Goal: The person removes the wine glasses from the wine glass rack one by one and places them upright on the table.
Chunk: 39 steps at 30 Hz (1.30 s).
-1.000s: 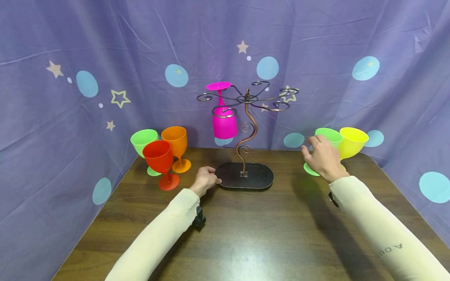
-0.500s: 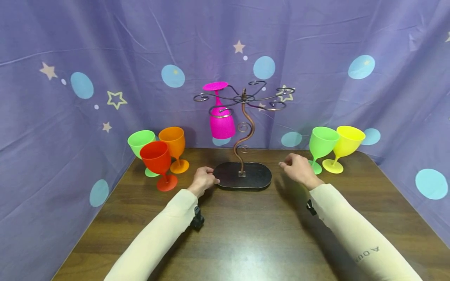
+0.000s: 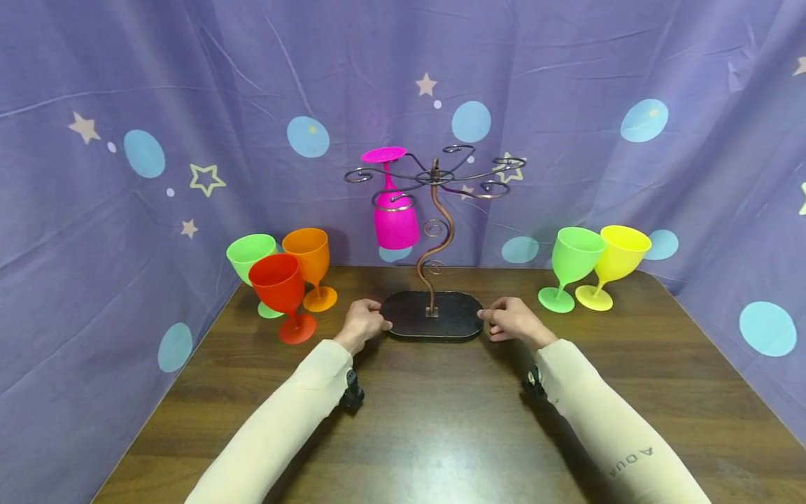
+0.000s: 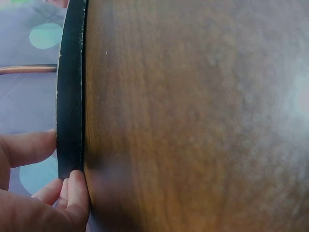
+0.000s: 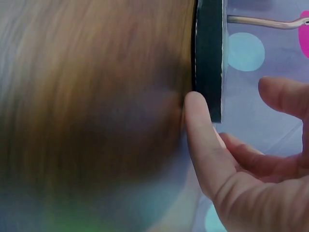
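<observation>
A wine glass rack [image 3: 412, 315] with a black oval base, a curved copper stem and looped metal arms stands at mid-table. From one arm a magenta goblet [image 3: 397, 227] hangs upside down. My left hand [image 3: 364, 323] pinches the left end of the base, thumb on its top edge and fingertips at its lower edge in the left wrist view. At the other end is my right hand [image 3: 515, 320]. In the right wrist view its fingers [image 5: 205, 140] lie along the base's edge, and the thumb stands apart from the base.
To the left stand a red goblet [image 3: 277, 283], an orange goblet [image 3: 308, 255] and a green goblet [image 3: 248, 255], close together. A second green goblet [image 3: 574, 255] and a yellow goblet [image 3: 620, 255] stand at right. Behind the wooden table [image 3: 428, 420] hangs a purple curtain [image 3: 378, 63].
My right hand has moved left, from in front of the right green goblet to the right end of the rack's base. My left hand keeps its hold; the head view has shifted slightly.
</observation>
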Each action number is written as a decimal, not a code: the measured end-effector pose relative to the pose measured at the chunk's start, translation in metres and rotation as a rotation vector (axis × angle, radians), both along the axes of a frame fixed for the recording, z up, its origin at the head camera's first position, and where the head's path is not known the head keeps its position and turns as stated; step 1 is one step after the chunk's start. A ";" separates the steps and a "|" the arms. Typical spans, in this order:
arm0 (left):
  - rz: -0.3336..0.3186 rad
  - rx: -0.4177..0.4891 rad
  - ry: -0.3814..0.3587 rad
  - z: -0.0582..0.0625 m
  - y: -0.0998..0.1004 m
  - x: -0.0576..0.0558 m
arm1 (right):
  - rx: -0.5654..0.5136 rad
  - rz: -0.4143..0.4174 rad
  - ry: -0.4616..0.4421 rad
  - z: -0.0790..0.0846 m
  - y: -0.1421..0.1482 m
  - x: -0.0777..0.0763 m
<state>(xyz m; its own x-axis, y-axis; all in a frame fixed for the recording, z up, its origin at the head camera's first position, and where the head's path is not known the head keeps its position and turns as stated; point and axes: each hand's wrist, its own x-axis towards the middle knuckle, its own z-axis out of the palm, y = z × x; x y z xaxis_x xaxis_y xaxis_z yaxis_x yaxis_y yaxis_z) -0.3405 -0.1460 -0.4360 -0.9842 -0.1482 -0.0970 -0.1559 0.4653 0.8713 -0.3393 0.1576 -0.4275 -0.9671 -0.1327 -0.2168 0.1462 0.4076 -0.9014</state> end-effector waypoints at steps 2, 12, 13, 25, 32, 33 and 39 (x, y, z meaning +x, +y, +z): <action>0.000 -0.002 0.000 0.000 0.001 0.000 | -0.028 -0.020 -0.014 -0.003 -0.003 0.000; -0.002 -0.011 -0.005 0.001 0.004 0.001 | -0.030 -0.068 0.004 -0.007 -0.012 0.000; -0.003 -0.013 -0.002 0.001 0.004 0.001 | -0.032 -0.069 0.004 -0.007 -0.012 -0.001; -0.022 0.062 -0.097 0.015 0.000 -0.004 | 0.097 -0.043 0.006 -0.005 -0.019 -0.002; -0.002 0.276 0.001 0.076 -0.010 -0.025 | 0.121 -0.042 0.023 -0.002 -0.022 -0.003; 0.011 0.322 0.016 0.088 -0.012 -0.028 | 0.121 -0.043 0.021 -0.001 -0.022 -0.004; 0.105 0.617 0.072 0.153 -0.019 -0.047 | 0.137 -0.041 0.013 -0.001 -0.024 -0.005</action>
